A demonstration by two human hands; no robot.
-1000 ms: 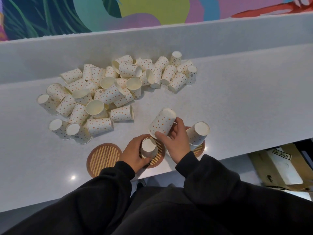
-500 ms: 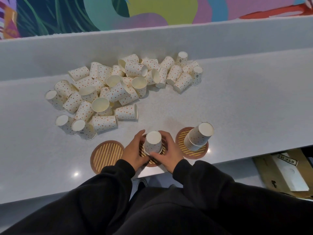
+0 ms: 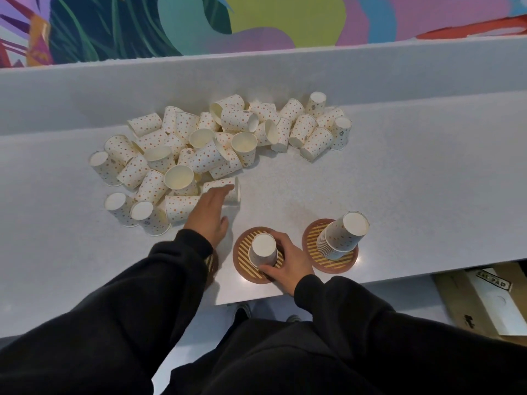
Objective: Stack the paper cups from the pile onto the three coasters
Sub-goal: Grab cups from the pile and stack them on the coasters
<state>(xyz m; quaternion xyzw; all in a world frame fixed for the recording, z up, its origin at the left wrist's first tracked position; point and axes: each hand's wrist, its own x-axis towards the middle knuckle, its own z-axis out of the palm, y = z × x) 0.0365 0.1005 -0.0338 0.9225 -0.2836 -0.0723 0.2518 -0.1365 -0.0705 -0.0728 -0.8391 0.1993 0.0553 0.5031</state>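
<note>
From the head view: left hand (image 3: pixel 209 213) stretched out flat toward the pile (image 3: pixel 205 149), fingers apart and holding nothing, fingertips touching or just over the lying cup (image 3: pixel 225 189) at the pile's near edge. Right hand (image 3: pixel 288 263) down at the middle coaster (image 3: pixel 243 252), fingers curled around the base of the short stack (image 3: pixel 263 250) standing there upside down, gripping and steadying it. Taller stack (image 3: pixel 343 236) leaning a little on the right coaster (image 3: pixel 313 238); third coaster (image 3: pixel 210 262) almost wholly hidden under the left sleeve, no cups visible on it. Most cups yet in the pile, so early in the job by the look of it. Best handled by pinching the lying cup lightly across its wall, since thin paper probably dents under a squeeze; turning it mouth-down on the way back; dropping it straight over the short stack while gripping low with the right. Worth minding the left sleeve dragging over the hidden coaster, and the neighbouring cups likely to roll once nudged.
</note>
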